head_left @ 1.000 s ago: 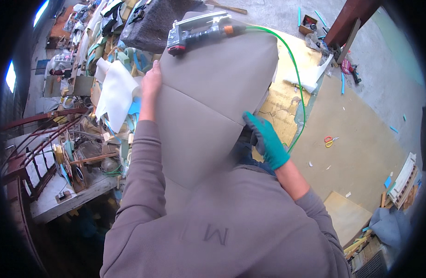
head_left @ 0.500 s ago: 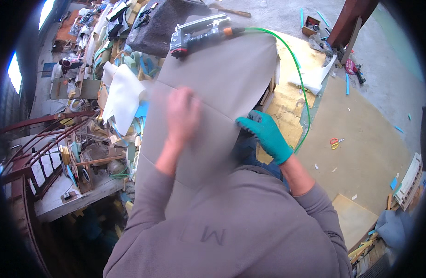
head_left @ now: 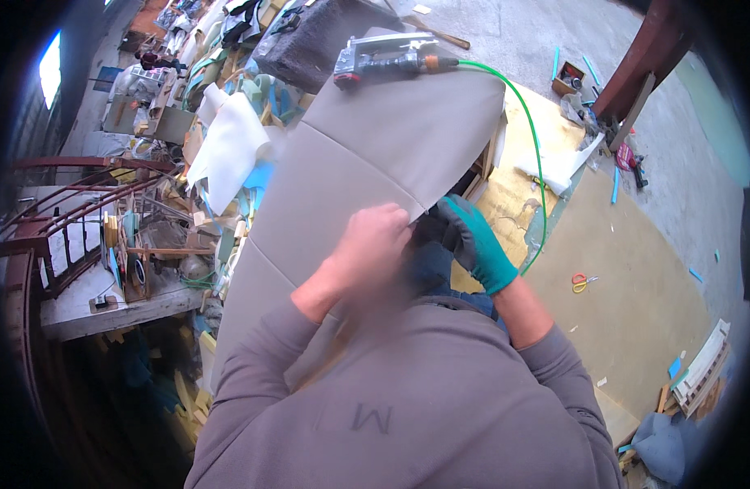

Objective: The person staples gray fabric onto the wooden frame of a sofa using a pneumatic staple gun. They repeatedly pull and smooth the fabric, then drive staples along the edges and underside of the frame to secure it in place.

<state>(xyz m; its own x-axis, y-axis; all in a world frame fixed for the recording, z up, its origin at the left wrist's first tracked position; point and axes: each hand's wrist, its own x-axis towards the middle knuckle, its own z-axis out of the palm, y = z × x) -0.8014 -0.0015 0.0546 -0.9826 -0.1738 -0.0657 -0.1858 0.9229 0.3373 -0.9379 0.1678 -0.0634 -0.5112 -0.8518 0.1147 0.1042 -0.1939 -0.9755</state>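
The grey cover (head_left: 334,171) stretched from eight to twelve o'clock, a silver-and-black tool (head_left: 383,63) resting at twelve. The bare left hand (head_left: 371,244) pinched its edge; at three from there, the gloved right hand's (head_left: 477,244) grip could not be told.

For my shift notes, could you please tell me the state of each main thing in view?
Left hand: bare, fingers bent at the covering's edge
Right hand: gloved, fingers bent near that edge
Grey covering: seamed, mostly smooth
Power tool: lying on the covering, hose attached
Green hose: curved
Scissors: lying down, blades too small to judge
White sheet: rumpled
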